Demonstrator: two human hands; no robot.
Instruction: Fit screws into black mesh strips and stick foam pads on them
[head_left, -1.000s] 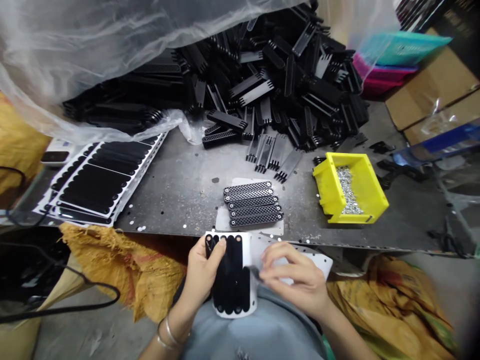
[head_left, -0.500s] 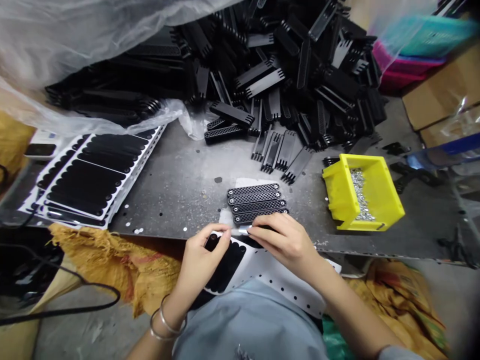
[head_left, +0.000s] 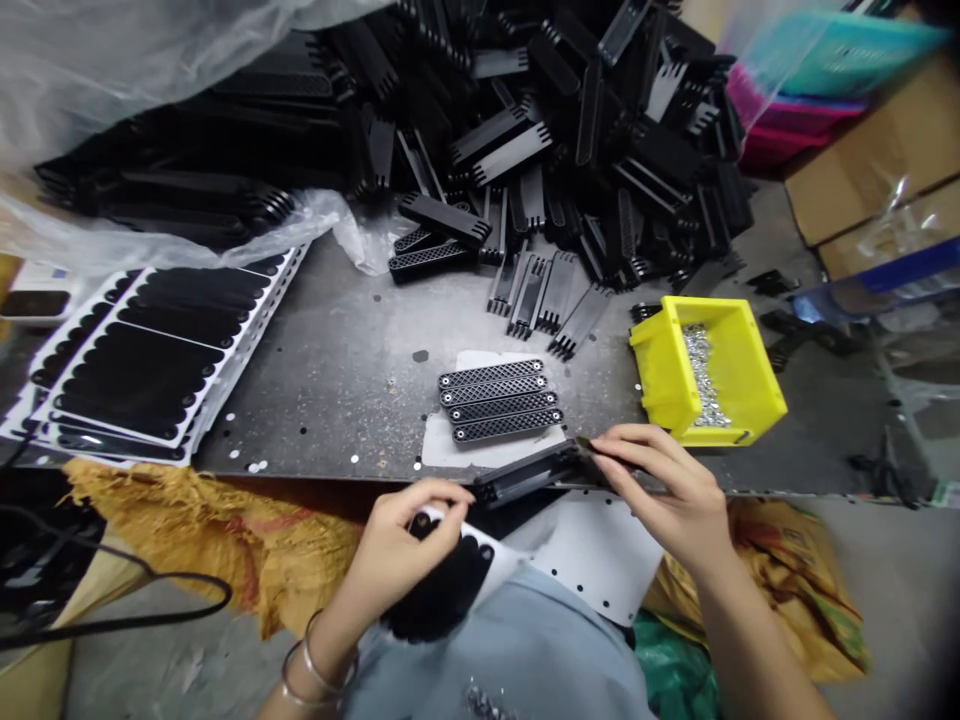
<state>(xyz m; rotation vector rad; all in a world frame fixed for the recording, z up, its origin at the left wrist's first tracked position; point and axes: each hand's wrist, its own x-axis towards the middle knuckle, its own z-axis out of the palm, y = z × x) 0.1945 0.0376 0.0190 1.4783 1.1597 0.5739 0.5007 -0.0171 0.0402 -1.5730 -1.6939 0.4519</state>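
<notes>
My right hand [head_left: 667, 490] pinches the right end of a long black perforated plastic strip [head_left: 529, 473] and holds it tilted at the table's near edge. My left hand [head_left: 405, 545] is closed on a white backing sheet with black oval stickers [head_left: 450, 590] that rests on my lap. Just beyond the lifted strip, several matching black strips [head_left: 499, 402] lie in a neat row on a white sheet on the metal table [head_left: 352, 370].
A big heap of black plastic parts [head_left: 525, 130] fills the back of the table under clear plastic film. A yellow bin of small screws [head_left: 705, 375] stands at the right. Sticker sheets [head_left: 142, 355] lie stacked at the left. Cardboard boxes [head_left: 870, 170] sit at the far right.
My right hand has lifted the nearest black strip out of the row and drawn it toward the table's near edge. My left hand stays on the sticker sheet, which has slid lower.
</notes>
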